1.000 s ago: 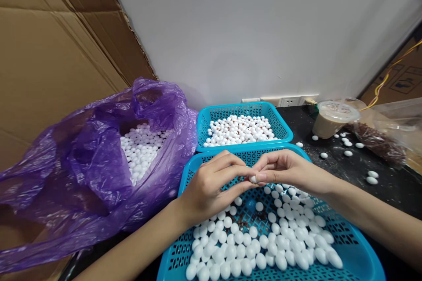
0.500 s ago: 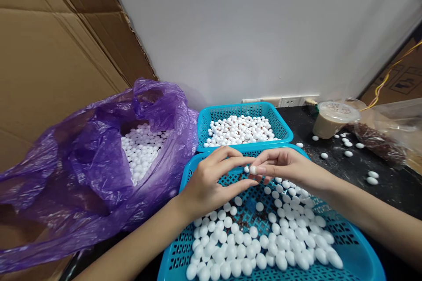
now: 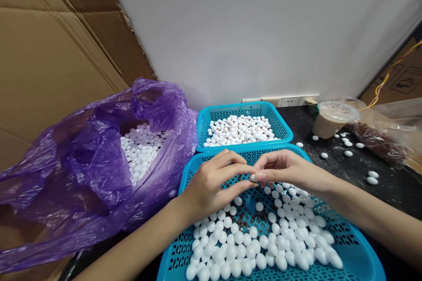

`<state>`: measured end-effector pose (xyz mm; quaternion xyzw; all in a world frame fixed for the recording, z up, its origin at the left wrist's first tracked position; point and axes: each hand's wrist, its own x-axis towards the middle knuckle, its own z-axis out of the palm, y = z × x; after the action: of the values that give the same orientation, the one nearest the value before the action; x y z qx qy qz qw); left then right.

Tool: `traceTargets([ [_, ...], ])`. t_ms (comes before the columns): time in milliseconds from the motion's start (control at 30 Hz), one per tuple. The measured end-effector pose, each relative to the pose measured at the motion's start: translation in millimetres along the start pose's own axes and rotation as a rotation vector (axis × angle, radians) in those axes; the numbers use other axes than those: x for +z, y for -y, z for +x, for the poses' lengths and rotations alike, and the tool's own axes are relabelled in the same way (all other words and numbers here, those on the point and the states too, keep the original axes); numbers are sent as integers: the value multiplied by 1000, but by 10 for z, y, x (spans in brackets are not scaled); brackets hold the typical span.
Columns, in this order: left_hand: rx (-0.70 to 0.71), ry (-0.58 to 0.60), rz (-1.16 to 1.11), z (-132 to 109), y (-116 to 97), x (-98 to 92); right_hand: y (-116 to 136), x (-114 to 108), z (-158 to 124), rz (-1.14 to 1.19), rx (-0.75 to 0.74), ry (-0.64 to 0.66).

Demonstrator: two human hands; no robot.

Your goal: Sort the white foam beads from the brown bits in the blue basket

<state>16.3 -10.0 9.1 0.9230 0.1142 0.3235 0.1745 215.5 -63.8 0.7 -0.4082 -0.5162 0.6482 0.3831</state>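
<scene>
Above the near blue basket [image 3: 362, 246] my two hands meet at the fingertips. A small white ball [image 3: 253, 177] is pinched there, mostly covered by fingers. My right hand [image 3: 285, 169] has its thumb and forefinger closed on it. My left hand [image 3: 214, 180] reaches in from the other side, its thumb below the ball and forefinger above, seemingly gripping it too. Many loose white balls [image 3: 237, 246] fill the near half and right side of this basket, with dark brown crumbs [image 3: 242, 221] on its bottom.
Behind stands a second blue basket [image 3: 285, 129] holding white balls and brown bits. A purple plastic bag [image 3: 99, 153] of white balls is at left, beside cardboard [image 3: 59, 61]. On the black table [image 3: 349, 184] at right are a lidded cup [image 3: 332, 120], stray balls and a brown-filled bag [image 3: 379, 142].
The fingertips have come closer together and dropped slightly. The white ball between them is now more covered, and a second white ball beside it is no longer visible.
</scene>
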Motion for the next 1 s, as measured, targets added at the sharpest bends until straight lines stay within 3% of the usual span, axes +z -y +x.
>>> traceTargets([
  [300,28,-16,-4,-5,-6,-10,-1,8,4,-2,-6,6],
  [467,-88,-115,27,-4,-26,-14,-9,-24,27,21,-69,-202],
  [633,-151,-157,33,23,-28,-16,-76,-133,79,241,-60,-413],
  [767,-183,-78,9,13,-4,6,-121,-197,110,381,-45,-455],
  [1000,-203,185,-42,-28,14,34,-137,-217,119,434,-9,-442],
])
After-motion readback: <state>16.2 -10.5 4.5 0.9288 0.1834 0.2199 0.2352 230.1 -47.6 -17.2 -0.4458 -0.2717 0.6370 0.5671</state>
